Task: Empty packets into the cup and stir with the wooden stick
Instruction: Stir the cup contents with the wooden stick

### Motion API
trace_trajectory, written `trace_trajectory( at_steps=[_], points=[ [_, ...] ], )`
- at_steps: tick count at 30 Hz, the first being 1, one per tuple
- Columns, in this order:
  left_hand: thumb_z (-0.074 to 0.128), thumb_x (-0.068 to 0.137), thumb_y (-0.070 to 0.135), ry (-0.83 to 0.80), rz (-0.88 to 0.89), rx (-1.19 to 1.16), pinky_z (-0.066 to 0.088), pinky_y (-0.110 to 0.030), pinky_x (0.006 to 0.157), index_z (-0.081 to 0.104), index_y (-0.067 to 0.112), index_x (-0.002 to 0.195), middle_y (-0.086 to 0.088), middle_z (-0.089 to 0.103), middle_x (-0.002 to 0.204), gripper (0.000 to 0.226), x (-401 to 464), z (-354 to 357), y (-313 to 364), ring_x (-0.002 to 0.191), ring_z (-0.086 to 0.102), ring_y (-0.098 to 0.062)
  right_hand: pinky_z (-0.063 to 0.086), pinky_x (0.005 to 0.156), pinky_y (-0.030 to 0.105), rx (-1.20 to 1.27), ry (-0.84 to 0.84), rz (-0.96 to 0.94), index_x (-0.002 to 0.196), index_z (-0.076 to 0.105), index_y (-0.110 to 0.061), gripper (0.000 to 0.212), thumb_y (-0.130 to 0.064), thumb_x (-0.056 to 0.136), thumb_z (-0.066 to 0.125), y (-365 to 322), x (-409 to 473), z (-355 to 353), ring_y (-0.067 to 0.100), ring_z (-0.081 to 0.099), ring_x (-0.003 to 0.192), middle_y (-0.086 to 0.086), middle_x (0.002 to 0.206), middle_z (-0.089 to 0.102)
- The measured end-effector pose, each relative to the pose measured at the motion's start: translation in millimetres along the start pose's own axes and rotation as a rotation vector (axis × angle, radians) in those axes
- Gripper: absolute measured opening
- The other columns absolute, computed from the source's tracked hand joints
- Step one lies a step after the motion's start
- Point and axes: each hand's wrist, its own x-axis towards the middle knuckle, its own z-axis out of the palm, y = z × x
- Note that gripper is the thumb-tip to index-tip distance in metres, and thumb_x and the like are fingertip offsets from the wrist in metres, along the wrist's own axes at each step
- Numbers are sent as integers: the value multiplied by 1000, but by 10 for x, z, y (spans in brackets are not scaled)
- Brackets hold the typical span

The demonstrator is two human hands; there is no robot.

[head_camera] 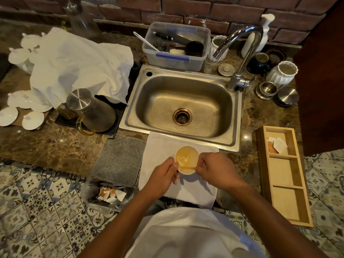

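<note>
At the far left of the desk (pixel 55 146) we see white lids (pixel 32 120) and a white cloth (pixel 74 66), with a steel jug (pixel 91 110) lying beside them. Lower, torn packets (pixel 109 195) lie in a clear bag (pixel 96 203) near the floor. A grey mat (pixel 119 159) lies just left of a white towel (pixel 160 146) at the desk's front edge, below the sink (pixel 184 107).

The cup (pixel 186 159) stands on the towel and contains a yellow liquid. Our left hand (pixel 162 175) is curled around the cup's left side, fingers touching its wall. Our right hand (pixel 216 170) is closed in a pinch on the stick (pixel 186 167), which lies across the near part of the cup, its tip in the liquid.

At the right, a wooden tray (pixel 284 183) rests on the desk; a few packets (pixel 277 145) lie in its far compartment. Behind the sink there is a plastic box (pixel 175 58) with utensils, and the tap (pixel 242 53) at the right.
</note>
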Motion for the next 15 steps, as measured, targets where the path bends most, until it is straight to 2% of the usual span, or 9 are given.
trace_trajectory(
  at_steps=[2,5,8,10,12,15],
  points=[
    [42,109,24,2,-2,-4,52,-31,66,52,5,90,-18,67,80,28,-3,-3,7,65,62,-20,60,66,39,188,7,37,75,67,-24,11,-27,86,65,51,-23,-69,13,67,59,-4,67,73],
    [41,109,24,5,9,-10,51,-28,64,52,9,88,-19,66,80,28,7,-14,-6,64,61,-20,57,59,34,364,109,75,75,70,-22,16,-21,91,66,174,-94,-191,5,62,46,-3,59,72],
    [42,109,25,14,1,-26,51,-28,62,52,9,88,-21,66,80,28,32,-31,-20,63,61,-21,50,52,27,607,133,128,84,72,-14,14,-18,96,66,362,-177,-258,9,60,46,3,60,71],
    [42,109,24,35,-18,-41,51,-28,62,52,7,88,-23,66,79,29,46,-42,-9,63,61,-21,48,50,28,765,127,164,86,70,-11,15,-16,98,63,500,-229,-223,14,58,48,5,59,68],
    [42,109,24,52,-38,-44,51,-31,61,52,7,87,-21,66,78,29,70,-53,10,62,61,-21,46,50,31,865,130,206,85,67,-8,17,-13,100,60,620,-274,-142,15,56,46,5,59,65],
    [42,108,25,76,-61,-50,50,-43,60,51,4,89,-20,67,77,30,88,-58,2,62,61,-22,46,50,34,856,83,264,86,63,-4,20,-15,102,57,746,-349,9,15,55,42,6,59,65]
  ],
)
